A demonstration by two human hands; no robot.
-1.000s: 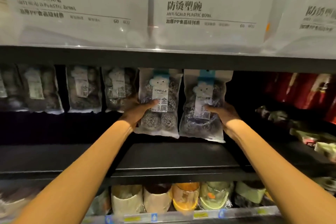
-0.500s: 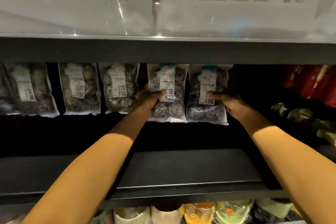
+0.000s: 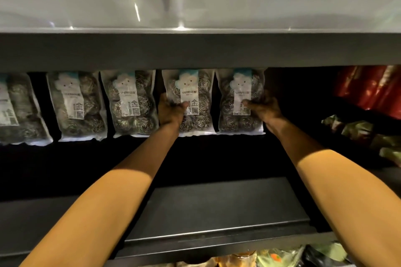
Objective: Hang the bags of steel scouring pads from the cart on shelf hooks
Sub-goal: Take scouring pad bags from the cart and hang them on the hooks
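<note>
Two bags of steel scouring pads are held side by side just under the dark upper shelf edge (image 3: 195, 50), in line with a row of hanging bags. The left bag (image 3: 196, 84) is gripped by the left hand (image 3: 171, 111), with the thumb laid across its front and the fingers tucked behind its left edge. The right bag (image 3: 240, 84) is pinched by the right hand (image 3: 265, 110), with the thumb pressed on its white label and the fingers wrapped behind its right edge. The tops of both bags are hidden by the shelf edge, so it cannot be told whether they are on hooks. Three more bags of the same kind (image 3: 130, 104) are seen to the left, and red packages (image 3: 368, 89) to the right. A bare dark shelf board (image 3: 217, 208) lies below the forearms.
</note>
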